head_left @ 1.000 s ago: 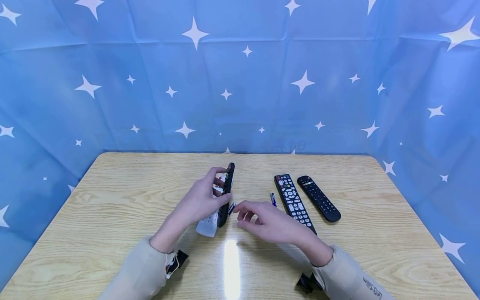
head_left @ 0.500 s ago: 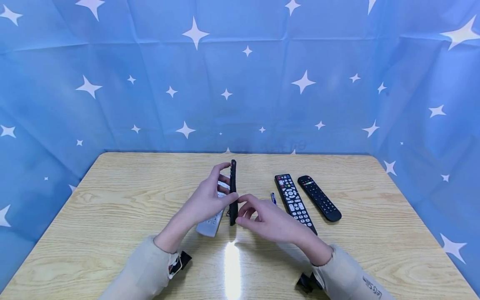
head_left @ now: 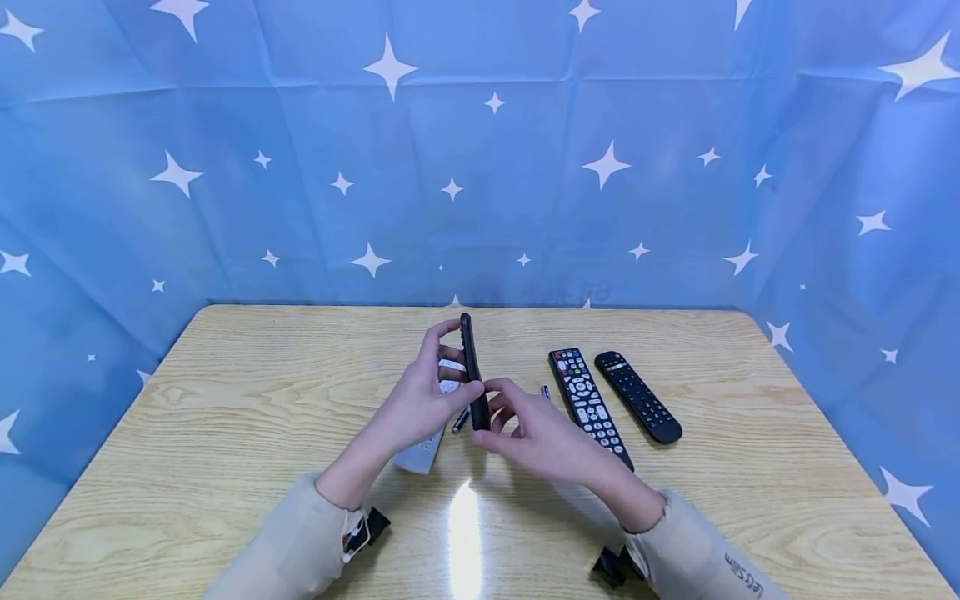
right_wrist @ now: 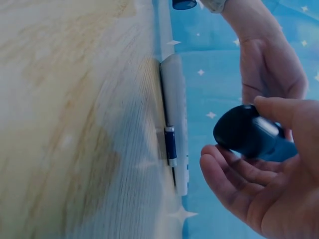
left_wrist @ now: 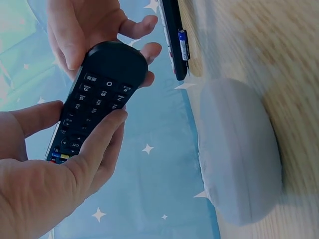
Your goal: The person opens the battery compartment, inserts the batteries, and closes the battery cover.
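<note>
My left hand (head_left: 427,396) holds a black remote control (head_left: 472,367) on its edge above the table, thumb on one side and fingers on the other. Its number buttons and rounded end show in the left wrist view, where the remote control (left_wrist: 102,89) lies between both hands. My right hand (head_left: 543,437) has thumb and fingers around the near end of it; in the right wrist view that dark end (right_wrist: 239,129) sits between them. Beneath lies a grey-white remote control (head_left: 420,454), partly covered by my left hand, with a small battery (head_left: 461,419) beside it.
To the right lie a black remote control with white buttons (head_left: 588,404) and a slimmer black one (head_left: 637,397). A blue battery (head_left: 545,391) shows just behind my right hand. A blue star-patterned curtain (head_left: 480,200) stands behind the wooden table (head_left: 247,392).
The black remote control has turned from showing its buttons to standing edge-on and has shifted right, up to my right hand. My right fingers have come onto its near end.
</note>
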